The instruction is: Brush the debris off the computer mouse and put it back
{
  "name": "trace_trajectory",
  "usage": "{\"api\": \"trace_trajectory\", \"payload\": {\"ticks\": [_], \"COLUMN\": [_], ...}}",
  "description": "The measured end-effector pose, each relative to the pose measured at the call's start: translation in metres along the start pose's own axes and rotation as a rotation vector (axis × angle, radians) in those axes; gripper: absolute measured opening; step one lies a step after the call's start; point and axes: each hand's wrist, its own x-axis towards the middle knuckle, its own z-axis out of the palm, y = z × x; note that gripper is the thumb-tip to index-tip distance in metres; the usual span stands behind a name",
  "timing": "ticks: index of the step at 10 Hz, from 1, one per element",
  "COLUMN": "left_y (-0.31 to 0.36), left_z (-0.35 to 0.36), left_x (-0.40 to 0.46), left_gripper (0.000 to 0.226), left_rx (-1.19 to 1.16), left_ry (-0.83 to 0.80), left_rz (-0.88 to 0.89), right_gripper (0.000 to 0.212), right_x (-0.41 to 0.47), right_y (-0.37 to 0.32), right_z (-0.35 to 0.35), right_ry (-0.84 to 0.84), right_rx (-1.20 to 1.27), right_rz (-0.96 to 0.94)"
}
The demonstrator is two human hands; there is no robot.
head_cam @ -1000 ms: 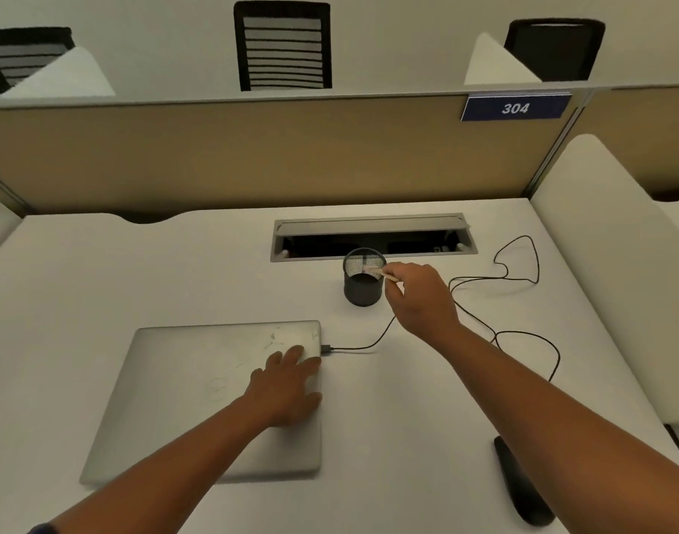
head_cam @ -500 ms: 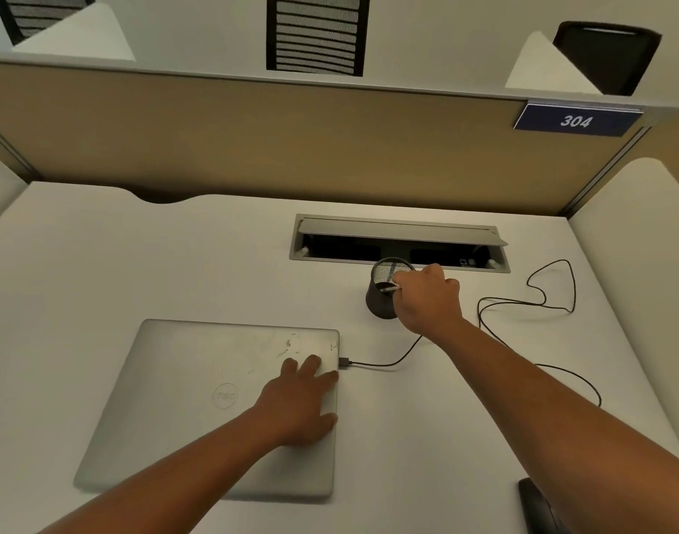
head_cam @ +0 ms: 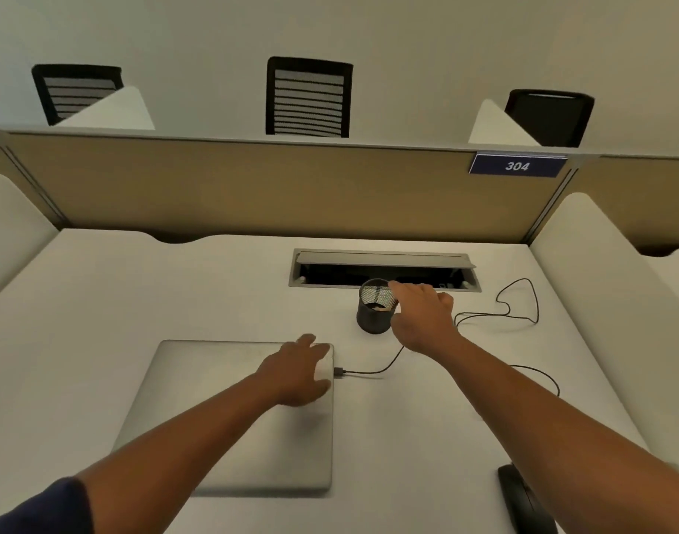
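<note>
**Desk 304: right hand at the pen cup, mouse at the near right edge**

We record a white desk (head_cam: 99,321) enclosed by a tan partition (head_cam: 253,186) at the back and white rounded side panels. A grey cable hatch (head_cam: 384,260) is set into the desk near the partition, with its lid raised. Beyond the partition we see three black chair backs (head_cam: 309,98) against a plain pale wall.

The only legible writing is "304", white on a dark blue plate (head_cam: 517,165) fixed to the top right of the partition. We cannot make out any mark on the lid of the closed silver laptop (head_cam: 222,437).

The left hand (head_cam: 297,373) lies flat on the laptop's far right corner, fingers spread and relaxed, holding nothing. The right hand (head_cam: 422,316) is at the rim of the black mesh pen cup (head_cam: 374,310); its fingers reach over the cup's edge, and we cannot tell whether they grasp anything. A pale object lies inside the cup, too indistinct to identify.

A black cable (head_cam: 372,371) is plugged into the laptop's right side, passes under the right wrist and loops across the desk to the right.

The black computer mouse (head_cam: 519,499) lies on the desk at the near right, partly hidden by the right forearm and cut off by the frame's lower edge.
</note>
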Motion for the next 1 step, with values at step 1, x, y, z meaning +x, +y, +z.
{"api": "trace_trajectory", "payload": {"ticks": [1], "left_y": [0.0157], "left_z": [-0.0519], "left_x": [-0.0148], "left_gripper": [0.081], "left_rx": [0.042], "left_ry": [0.315], "left_rz": [0.074], "right_gripper": [0.068], "right_x": [-0.0194], "right_y": [-0.0072], "right_z": [-0.0324], "right_ry": [0.162], "right_rx": [0.011], "right_rz": [-0.029]}}
